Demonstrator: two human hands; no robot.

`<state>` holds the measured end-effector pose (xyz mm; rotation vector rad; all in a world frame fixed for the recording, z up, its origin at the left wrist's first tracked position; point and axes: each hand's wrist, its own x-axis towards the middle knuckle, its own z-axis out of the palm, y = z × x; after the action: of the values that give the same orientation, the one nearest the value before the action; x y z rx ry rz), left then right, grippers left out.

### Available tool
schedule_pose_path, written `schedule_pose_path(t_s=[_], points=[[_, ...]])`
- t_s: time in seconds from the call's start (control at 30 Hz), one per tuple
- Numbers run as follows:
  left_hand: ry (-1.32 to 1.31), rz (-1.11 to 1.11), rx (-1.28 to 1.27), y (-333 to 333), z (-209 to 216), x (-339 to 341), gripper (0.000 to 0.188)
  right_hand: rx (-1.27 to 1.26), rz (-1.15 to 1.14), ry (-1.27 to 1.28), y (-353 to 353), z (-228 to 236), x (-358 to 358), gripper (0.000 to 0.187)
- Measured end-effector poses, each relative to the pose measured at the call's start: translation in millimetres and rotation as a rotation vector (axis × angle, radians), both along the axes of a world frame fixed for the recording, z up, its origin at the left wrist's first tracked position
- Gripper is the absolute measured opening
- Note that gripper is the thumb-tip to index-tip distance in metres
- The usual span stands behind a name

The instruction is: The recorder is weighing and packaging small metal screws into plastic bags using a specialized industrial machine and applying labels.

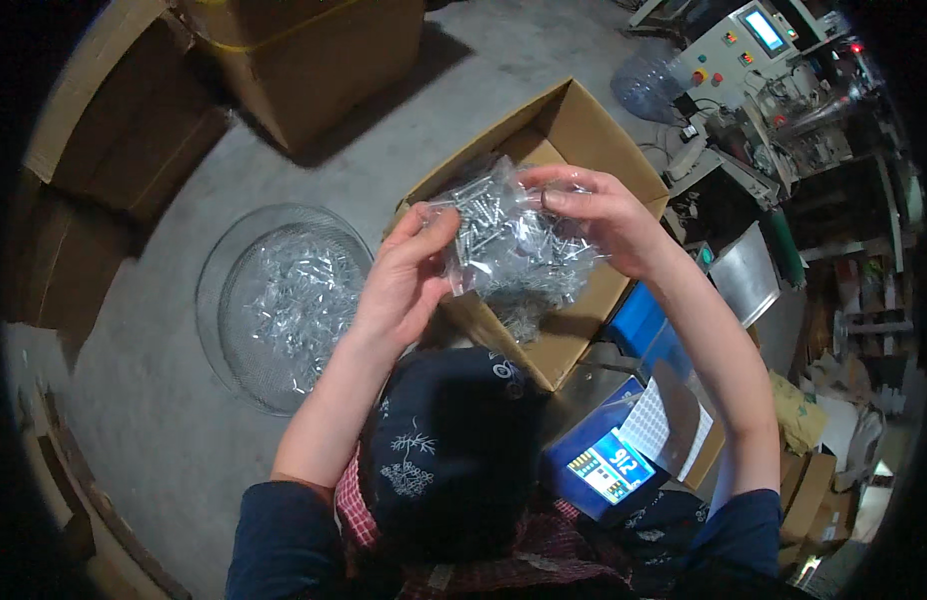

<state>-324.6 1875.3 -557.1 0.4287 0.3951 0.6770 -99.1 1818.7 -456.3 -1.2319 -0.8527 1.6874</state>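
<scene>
Clear plastic bags of silvery screws [494,225] are bunched between my two hands, above an open cardboard box [606,125]. My left hand [409,270] is closed on the left edge of the bunch, thumb on top. At the upper right, my right hand [609,215] grips the plastic, its thumb and fingers bent over it. How many bags are held cannot be made out. Part of another bag [524,318] shows lower down inside the box, under the bunch.
A round wire-mesh basket [212,325] on the floor at left holds several small screw bags. Right of the box is a blue scale [574,465] with a lit display and a label sheet [667,425]. Cartons [324,70] stand behind; a machine with a control panel [749,50] is far right.
</scene>
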Motion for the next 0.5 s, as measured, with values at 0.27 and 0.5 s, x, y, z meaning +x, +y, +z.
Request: schedule_pose_path(t_s=[0.27, 0.5], points=[[0.114, 0.029, 0.043, -1, 11, -8, 0.032, 0.115, -0.051, -0.462, 4, -12, -18, 0.032], [-0.074, 0.024, -0.093, -1, 23, -38, 0.042, 0.128, -0.124, -0.491, 8, -15, -27, 0.031]])
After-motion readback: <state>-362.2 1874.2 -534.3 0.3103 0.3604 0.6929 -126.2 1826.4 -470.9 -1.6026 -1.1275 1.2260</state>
